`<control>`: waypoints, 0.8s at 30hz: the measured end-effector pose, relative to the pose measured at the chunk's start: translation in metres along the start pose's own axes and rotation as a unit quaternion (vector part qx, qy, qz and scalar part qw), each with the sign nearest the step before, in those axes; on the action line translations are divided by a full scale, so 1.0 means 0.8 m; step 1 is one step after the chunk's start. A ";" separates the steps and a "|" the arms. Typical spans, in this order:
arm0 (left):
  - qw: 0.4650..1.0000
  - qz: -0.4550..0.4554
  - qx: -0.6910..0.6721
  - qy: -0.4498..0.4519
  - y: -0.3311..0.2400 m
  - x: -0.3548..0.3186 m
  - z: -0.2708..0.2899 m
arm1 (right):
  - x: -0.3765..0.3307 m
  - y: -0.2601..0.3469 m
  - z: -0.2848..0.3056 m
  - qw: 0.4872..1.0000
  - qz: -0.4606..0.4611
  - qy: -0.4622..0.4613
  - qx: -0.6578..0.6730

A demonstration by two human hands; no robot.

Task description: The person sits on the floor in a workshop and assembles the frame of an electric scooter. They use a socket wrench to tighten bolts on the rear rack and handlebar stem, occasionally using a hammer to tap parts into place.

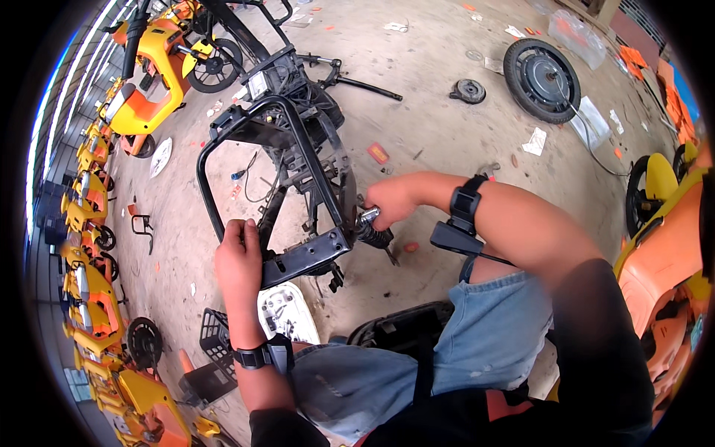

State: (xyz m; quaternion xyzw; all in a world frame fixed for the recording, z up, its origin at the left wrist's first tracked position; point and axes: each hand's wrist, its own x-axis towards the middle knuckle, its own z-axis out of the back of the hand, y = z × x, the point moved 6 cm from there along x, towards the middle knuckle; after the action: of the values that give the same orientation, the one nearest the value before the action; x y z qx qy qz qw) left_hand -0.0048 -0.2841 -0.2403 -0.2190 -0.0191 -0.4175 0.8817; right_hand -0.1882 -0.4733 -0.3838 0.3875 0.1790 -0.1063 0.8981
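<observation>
Left hand (240, 249): fingers curled closed around the lower left corner of the black tubular metal frame (316, 173), presumably to steady it; right hand (392, 203): fingers closed on a silver cylindrical metal part (369, 216) beside the frame's lower right corner, above the black coil-spring shock absorber (375, 237); white plastic hardware tray (307, 313): below the frame, probably for easy reach.
</observation>
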 end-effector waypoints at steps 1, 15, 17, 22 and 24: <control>1.000 -0.002 -0.005 0.000 0.002 0.002 0.000 | -0.003 0.005 0.001 0.999 0.019 -0.025 -0.006; 1.000 -0.018 0.012 -0.010 0.002 0.003 -0.004 | 0.007 0.003 -0.007 0.999 -0.004 0.010 -0.039; 1.000 -0.021 0.014 -0.012 0.000 0.004 -0.004 | 0.017 -0.003 -0.007 0.998 -0.025 0.061 -0.016; 0.999 -0.025 0.019 -0.014 -0.001 0.003 -0.003 | 0.015 -0.005 -0.006 0.997 -0.038 0.062 -0.014; 0.999 -0.022 0.022 -0.009 -0.003 0.002 -0.004 | 0.012 0.001 -0.005 0.999 -0.020 0.034 -0.031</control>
State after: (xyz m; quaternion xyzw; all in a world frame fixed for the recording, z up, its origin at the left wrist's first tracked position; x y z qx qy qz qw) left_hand -0.0062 -0.2881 -0.2417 -0.2031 -0.0407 -0.4343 0.8766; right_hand -0.1800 -0.4703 -0.3901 0.3591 0.2206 -0.1054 0.9007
